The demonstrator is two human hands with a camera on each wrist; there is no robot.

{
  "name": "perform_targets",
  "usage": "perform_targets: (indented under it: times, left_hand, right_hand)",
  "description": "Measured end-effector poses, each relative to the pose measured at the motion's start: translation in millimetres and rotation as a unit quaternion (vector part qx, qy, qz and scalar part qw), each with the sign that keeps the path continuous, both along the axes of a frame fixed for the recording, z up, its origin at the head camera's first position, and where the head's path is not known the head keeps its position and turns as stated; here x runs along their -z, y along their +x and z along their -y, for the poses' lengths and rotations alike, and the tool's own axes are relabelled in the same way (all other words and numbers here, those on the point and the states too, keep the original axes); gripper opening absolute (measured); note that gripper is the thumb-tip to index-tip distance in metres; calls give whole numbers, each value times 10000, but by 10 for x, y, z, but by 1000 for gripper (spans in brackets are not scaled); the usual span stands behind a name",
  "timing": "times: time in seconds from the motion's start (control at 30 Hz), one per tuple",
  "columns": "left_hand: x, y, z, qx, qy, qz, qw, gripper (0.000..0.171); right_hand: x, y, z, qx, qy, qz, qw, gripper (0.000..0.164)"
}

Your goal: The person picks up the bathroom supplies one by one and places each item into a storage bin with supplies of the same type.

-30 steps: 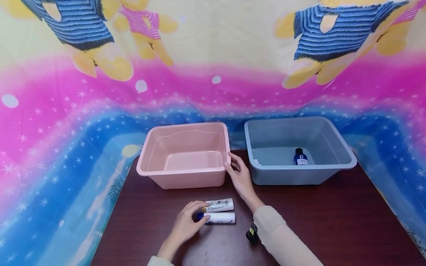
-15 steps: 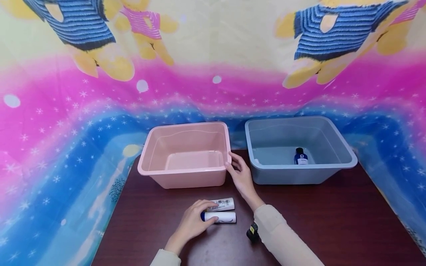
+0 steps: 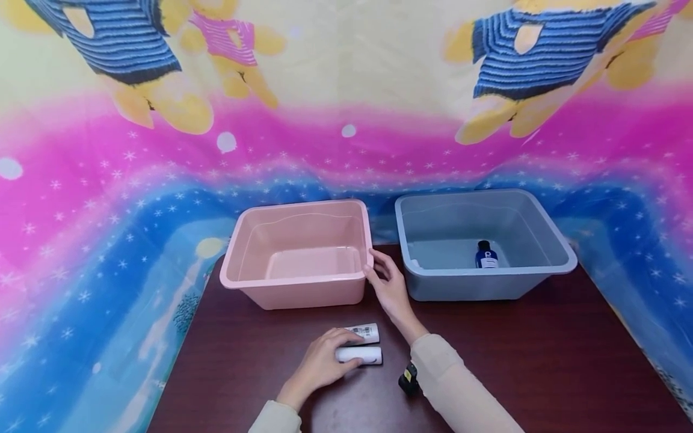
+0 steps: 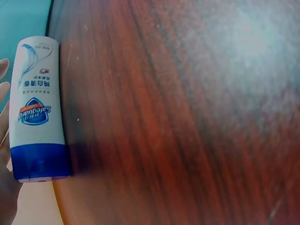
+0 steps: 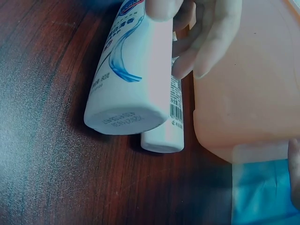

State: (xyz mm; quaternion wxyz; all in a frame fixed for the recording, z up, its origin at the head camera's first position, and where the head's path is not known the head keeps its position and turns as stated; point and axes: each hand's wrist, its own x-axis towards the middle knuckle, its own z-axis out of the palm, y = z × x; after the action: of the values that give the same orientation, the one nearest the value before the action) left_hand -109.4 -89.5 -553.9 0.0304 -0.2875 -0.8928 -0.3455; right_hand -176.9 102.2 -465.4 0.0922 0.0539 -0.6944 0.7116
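Observation:
In the head view, my left hand grips a white body-wash bottle that lies on its side, thumb on its near side and fingers on its far side. Its blue cap and Safeguard label show in the left wrist view; the hand covers the cap in the head view. Just behind lies a second white bottle with a barcode, partly under the fingers. With thumb and fingertips, my right hand touches the right side of the pink basin at its rim.
To the right stands a blue-grey basin with a small dark-blue bottle in it. A black device is at the right sleeve. Behind the dark wooden table hangs a patterned cloth.
My left hand has slid right along the near bottle, covering its blue cap and more of both bottles. My right hand stays at the pink basin's rim.

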Motion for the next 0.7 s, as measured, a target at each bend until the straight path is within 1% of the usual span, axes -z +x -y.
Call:
perform_targets:
  times: [0.2,0.4,0.53,0.7]
  left_hand:
    - [53,4,-34,46,-61,-172,9998,40]
    - [89,8,-55,130,-229,-225,9994,37]
    - [111,16,-54,195,-410,-415,9981,37]
    - [157,17,-49,224,-670,-723,9949,40]
  right_hand:
    - [11,-1,18,4,-68,-14,10000,44]
    - [28,-4,20,42,-90,-16,9999,44]
    - [37,-5,22,58,-70,-49,9999,43]
    - [20,-1,12,120,144,-100,9998,40]
